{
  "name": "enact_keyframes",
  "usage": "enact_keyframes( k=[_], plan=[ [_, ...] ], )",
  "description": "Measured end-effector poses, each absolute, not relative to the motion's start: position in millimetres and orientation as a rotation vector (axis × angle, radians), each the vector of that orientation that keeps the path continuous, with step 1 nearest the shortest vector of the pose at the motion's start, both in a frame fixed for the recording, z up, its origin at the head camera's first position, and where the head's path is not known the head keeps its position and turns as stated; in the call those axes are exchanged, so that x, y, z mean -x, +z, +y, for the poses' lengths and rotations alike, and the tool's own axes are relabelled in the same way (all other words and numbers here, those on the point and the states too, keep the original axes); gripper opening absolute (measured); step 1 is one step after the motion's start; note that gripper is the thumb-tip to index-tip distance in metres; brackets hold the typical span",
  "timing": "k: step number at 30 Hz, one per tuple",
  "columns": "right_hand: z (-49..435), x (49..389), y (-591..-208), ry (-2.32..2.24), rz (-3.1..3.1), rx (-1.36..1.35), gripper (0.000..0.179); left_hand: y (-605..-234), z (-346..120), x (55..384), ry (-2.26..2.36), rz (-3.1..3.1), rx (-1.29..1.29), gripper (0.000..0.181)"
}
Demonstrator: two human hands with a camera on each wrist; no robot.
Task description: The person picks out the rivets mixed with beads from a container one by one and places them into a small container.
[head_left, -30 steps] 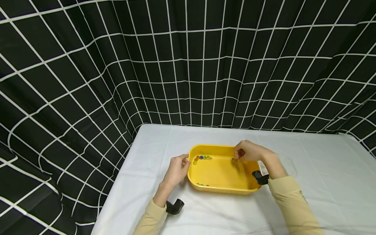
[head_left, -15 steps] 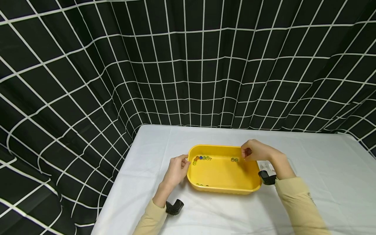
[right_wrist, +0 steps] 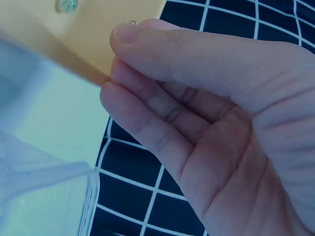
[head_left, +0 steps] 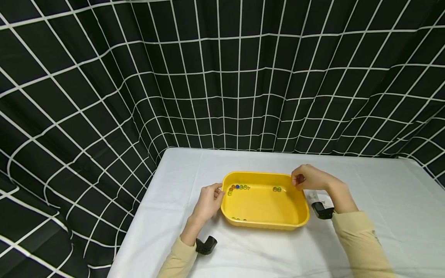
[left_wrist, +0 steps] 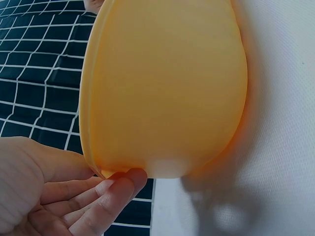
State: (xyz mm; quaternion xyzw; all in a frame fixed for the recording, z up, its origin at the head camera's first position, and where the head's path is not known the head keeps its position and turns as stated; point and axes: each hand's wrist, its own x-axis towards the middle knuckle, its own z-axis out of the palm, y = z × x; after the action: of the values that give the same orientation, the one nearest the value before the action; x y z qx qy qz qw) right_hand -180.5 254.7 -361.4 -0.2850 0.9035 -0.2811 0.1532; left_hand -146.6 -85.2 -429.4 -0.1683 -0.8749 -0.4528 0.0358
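Note:
A yellow plastic tray (head_left: 260, 204) stands on the white table, with its wall filling much of the left wrist view. My left hand (head_left: 209, 200) pinches its left rim between thumb and fingers (left_wrist: 106, 201). Glass marbles (head_left: 237, 187) line the far left corner, several more lie along the near wall, and two marbles (head_left: 277, 189) sit at the far right. A tiny gold-coloured piece (head_left: 248, 188) lies beside the corner row. Over the tray's far right corner, my right hand (head_left: 309, 177) pinches a tiny shiny piece (right_wrist: 132, 22), mostly hidden by the fingertips.
To the right of the tray lies a clear plastic bag or case (head_left: 321, 199), partly behind the right wrist and its black wrist camera (head_left: 323, 211). A black curtain with white grid lines (head_left: 240, 77) hangs behind the table (head_left: 187, 166).
My right hand has moved right, from above the two far-right marbles to the tray's right end, uncovering those marbles. My left hand has stayed on the rim.

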Motion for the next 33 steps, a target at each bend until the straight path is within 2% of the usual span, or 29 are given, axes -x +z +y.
enact_keyframes(
  k=[21,33],
  plan=[
    [287,168,-355,-0.837,2.625,0.695,0.014,-429,-86,146,-1.393,-2.687,0.532,0.028],
    [303,161,-356,-0.844,2.66,0.748,0.016,-429,-86,146,-1.398,-2.686,0.526,0.028]
  ],
)
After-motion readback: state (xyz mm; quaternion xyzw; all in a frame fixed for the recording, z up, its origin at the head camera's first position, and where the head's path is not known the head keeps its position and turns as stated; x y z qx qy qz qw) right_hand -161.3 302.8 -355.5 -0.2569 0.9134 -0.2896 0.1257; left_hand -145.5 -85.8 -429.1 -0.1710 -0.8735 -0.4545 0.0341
